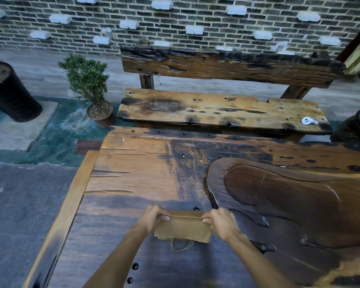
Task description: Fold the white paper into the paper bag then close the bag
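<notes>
A brown paper bag (183, 228) lies flat on the dark wooden table (133, 179), near the front edge. Its twine handles (181, 246) hang out toward me at the bottom. My left hand (154, 218) pinches the bag's far left corner. My right hand (220, 222) pinches the far right corner. Between the two hands the far edge of the bag runs as a straight folded line. No white paper is visible; whether it is inside the bag I cannot tell.
A carved dark wooden tray (289, 204) takes up the table's right side. Beyond the table stands a rough wooden bench (216, 109) with a small white object (309, 121) on it. A potted shrub (89, 88) and a black bin (8, 92) stand on the floor at left.
</notes>
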`<state>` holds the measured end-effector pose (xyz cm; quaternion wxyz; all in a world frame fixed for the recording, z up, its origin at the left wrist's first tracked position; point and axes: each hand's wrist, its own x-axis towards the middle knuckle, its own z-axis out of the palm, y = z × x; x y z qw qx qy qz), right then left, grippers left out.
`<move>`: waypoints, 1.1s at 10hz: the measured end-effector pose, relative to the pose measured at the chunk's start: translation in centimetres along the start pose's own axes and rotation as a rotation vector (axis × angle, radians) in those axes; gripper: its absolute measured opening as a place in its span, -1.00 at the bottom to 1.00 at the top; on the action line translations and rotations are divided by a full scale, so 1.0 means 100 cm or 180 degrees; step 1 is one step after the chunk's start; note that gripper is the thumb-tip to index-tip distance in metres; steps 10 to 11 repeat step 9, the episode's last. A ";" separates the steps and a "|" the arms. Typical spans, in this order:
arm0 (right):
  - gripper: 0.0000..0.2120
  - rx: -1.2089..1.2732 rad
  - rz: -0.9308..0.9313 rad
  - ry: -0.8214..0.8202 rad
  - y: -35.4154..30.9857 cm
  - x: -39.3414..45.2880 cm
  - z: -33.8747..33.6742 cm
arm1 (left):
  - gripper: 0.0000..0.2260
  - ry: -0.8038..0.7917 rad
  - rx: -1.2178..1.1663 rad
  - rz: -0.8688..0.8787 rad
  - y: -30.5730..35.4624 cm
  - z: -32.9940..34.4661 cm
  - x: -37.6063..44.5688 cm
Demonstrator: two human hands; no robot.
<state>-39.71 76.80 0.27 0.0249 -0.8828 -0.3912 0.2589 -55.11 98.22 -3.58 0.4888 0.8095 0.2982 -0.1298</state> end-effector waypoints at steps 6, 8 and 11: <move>-0.78 0.0532 0.0224 -0.0090 0.015 -0.030 -0.005 | -0.89 0.0250 0.0089 0.0344 0.011 -0.003 -0.028; -0.71 0.0685 0.0297 -0.0007 0.011 -0.044 -0.009 | -0.83 0.0418 0.0338 0.0400 0.013 -0.007 -0.042; -0.66 0.0914 0.0256 0.0271 0.011 -0.044 -0.010 | -0.81 0.0535 0.0123 0.0395 0.017 -0.008 -0.049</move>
